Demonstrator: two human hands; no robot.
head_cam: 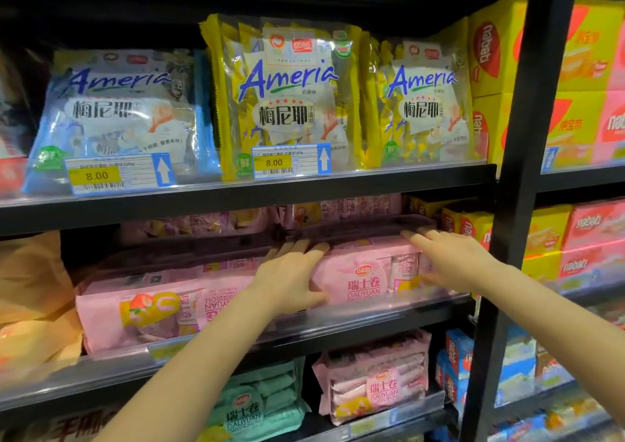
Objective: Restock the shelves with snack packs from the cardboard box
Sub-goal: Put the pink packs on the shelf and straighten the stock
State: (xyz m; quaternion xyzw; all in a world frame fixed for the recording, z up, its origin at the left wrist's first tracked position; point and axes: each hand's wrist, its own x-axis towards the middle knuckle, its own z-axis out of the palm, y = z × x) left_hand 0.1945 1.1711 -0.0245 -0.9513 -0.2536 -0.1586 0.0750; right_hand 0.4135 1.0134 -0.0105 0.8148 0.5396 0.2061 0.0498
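A pink Swiss roll snack pack (365,272) lies on the middle shelf (338,316) of a black rack, label facing out. My left hand (291,275) lies against its left end, fingers straight over the top edge and thumb at its front. My right hand (449,255) rests flat on its right top, fingers stretched toward the back. Another pink pack (162,303) lies to the left on the same shelf. More pink packs are stacked behind. The cardboard box is out of view.
Ameria wafer bags (287,96) fill the upper shelf above price tags (291,160). Green (257,404) and pink (375,377) roll packs sit on the lower shelf. A black upright post (507,204) divides off yellow and pink Nabati boxes (588,225). An orange bag (33,289) lies at left.
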